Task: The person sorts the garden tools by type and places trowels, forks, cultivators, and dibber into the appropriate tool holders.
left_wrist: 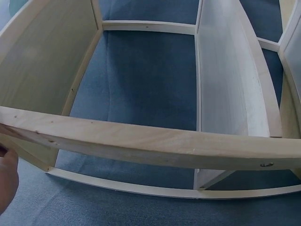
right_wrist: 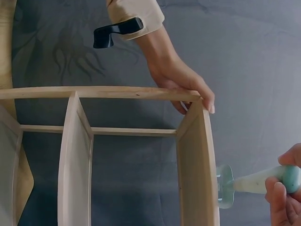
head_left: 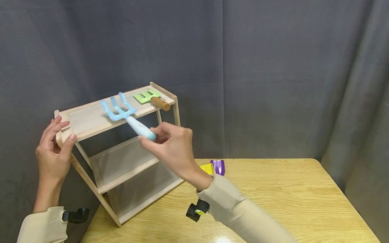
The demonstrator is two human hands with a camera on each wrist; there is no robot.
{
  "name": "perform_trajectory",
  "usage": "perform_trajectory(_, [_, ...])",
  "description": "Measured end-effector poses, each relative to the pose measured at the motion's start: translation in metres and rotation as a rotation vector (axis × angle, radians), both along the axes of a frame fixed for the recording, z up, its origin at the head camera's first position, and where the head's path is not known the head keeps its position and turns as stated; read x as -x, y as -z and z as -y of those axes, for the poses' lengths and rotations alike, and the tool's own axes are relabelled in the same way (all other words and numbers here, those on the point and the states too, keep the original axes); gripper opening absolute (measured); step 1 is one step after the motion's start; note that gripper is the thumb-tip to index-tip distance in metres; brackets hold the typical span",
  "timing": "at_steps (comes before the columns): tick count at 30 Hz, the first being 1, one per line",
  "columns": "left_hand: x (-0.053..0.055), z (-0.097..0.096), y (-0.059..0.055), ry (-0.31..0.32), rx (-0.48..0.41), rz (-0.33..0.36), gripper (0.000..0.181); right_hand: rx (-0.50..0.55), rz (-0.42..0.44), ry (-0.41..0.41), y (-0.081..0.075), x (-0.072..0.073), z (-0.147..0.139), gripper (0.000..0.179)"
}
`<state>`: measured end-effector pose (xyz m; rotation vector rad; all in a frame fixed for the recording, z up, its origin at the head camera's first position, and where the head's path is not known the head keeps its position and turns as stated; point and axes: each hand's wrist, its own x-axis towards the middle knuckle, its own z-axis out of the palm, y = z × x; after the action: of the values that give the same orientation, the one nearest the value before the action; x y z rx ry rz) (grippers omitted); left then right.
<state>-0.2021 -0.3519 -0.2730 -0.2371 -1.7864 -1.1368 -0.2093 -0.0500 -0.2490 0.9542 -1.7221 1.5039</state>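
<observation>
My right hand (head_left: pixel 173 146) pinches the rounded end of the pale handle of a light blue garden hand fork (head_left: pixel 138 128), thumb on one side and fingers on the other. The fork's three tines point away from me over the top board of a three-tier wooden shelf (head_left: pixel 133 173). At that shelf's upper left corner, my left hand (head_left: pixel 54 152) grips the end, and the right wrist view shows fingers on both sides of the corner. A green hand fork (head_left: pixel 144 98) with a brown handle lies on the top board's right part, its handle jutting past the front rail.
The shelf stands angled on the left of a wood-grain table (head_left: pixel 273 195). Behind my right forearm, a yellow piece (head_left: pixel 207 168) and a purple piece (head_left: pixel 218 167) lie near the table's back edge. A dark grey curtain (head_left: pixel 273 81) hangs behind.
</observation>
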Motion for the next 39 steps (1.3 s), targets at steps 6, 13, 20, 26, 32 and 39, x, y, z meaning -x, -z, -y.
perform_trajectory(6, [0.0,0.0,0.0,0.008,-0.007,-0.003,0.037,-0.034,-0.023,0.044,-0.001,0.006,0.01,0.012])
perform_trajectory(13, [0.001,0.001,-0.001,0.021,-0.01,-0.011,0.037,-0.083,-0.055,0.107,-0.005,0.014,0.017,0.013])
perform_trajectory(20, [0.001,0.0,0.0,0.0,0.011,0.0,0.037,-0.114,-0.044,0.143,-0.008,0.02,0.022,0.016])
perform_trajectory(26, [0.002,0.0,0.0,0.003,0.001,-0.002,0.036,-0.137,-0.057,0.151,-0.009,0.026,0.029,0.016])
perform_trajectory(32, [0.001,0.002,0.0,0.004,-0.013,-0.004,0.036,-0.137,-0.043,0.122,-0.009,0.031,0.035,0.016])
perform_trajectory(39, [-0.001,0.001,0.0,0.008,-0.013,-0.016,0.036,-0.17,-0.04,0.133,-0.01,0.036,0.039,0.017])
